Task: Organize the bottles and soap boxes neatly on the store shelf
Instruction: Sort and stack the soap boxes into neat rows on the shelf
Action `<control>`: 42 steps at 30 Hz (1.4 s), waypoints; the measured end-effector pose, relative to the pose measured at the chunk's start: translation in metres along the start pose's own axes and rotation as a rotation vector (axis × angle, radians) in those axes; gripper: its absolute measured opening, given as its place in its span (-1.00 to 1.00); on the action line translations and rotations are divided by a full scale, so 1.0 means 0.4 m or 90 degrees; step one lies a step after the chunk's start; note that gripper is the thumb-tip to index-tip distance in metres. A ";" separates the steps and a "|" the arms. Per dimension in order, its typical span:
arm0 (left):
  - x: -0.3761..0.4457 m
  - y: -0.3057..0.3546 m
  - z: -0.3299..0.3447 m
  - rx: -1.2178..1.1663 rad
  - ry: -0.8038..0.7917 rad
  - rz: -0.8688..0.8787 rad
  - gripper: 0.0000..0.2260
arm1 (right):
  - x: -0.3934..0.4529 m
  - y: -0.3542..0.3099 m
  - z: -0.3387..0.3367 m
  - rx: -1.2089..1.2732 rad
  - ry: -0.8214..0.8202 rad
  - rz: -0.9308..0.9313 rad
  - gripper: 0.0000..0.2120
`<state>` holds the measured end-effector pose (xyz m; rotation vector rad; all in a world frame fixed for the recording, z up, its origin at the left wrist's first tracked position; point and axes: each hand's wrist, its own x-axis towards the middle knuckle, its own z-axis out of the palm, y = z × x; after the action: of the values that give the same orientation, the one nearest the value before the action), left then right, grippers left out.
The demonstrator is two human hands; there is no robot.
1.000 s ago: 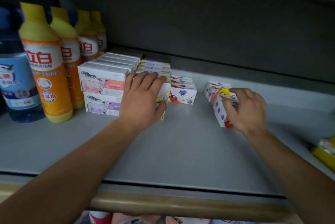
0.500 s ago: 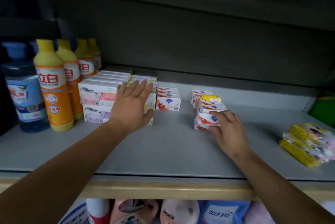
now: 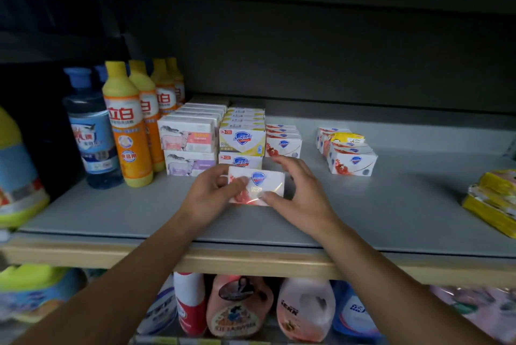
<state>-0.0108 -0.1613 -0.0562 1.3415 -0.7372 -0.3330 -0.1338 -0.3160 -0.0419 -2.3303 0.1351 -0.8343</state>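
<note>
Left hand (image 3: 212,193): I see it closed on the left end of a white soap box (image 3: 257,186), thumb across the front face, fingers behind.
Right hand (image 3: 296,196): it pinches the same box at the right end, thumb along the lower edge, fingers curled over the top right corner.
Held soap box: white with a blue shield logo and red print (a glare streak crosses the lower part), front face toward me, above the grey shelf (image 3: 391,205), just in front of the stacked boxes.
Nearest stacks: yellow-and-white Safeguard boxes (image 3: 241,141) two high directly behind the held box; a low row of matching red-print boxes (image 3: 283,144) just to their right.
Left of those: sheep-picture boxes (image 3: 187,140), two high, touching the Safeguard stack.
Loose group: more red-print boxes (image 3: 352,160) well apart on the right, slightly skewed, a yellow pack (image 3: 347,138) among them.
Bottles: orange dish-soap bottles (image 3: 125,124) in a file front to back, a blue bottle (image 3: 89,132) beside them on the left.
Far right edge: yellow packets (image 3: 494,199), stacked unevenly.
</note>
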 end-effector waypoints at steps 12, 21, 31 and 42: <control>0.004 0.002 -0.015 -0.082 -0.008 -0.067 -0.75 | -0.006 0.041 0.019 0.262 0.020 0.108 -0.61; 0.004 -0.010 -0.011 0.092 0.019 -0.067 -0.33 | 0.012 0.055 0.015 0.255 0.030 0.293 -0.34; 0.014 -0.012 -0.011 -0.003 0.041 -0.067 -0.59 | -0.009 0.055 0.017 0.328 0.021 0.083 -0.54; -0.017 0.016 -0.005 -0.053 -0.024 -0.016 -0.67 | 0.001 0.059 0.025 0.228 0.059 0.147 -0.81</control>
<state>-0.0156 -0.1543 -0.0523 1.2694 -0.7301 -0.4054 -0.1249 -0.3292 -0.0621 -1.9013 0.2666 -0.7796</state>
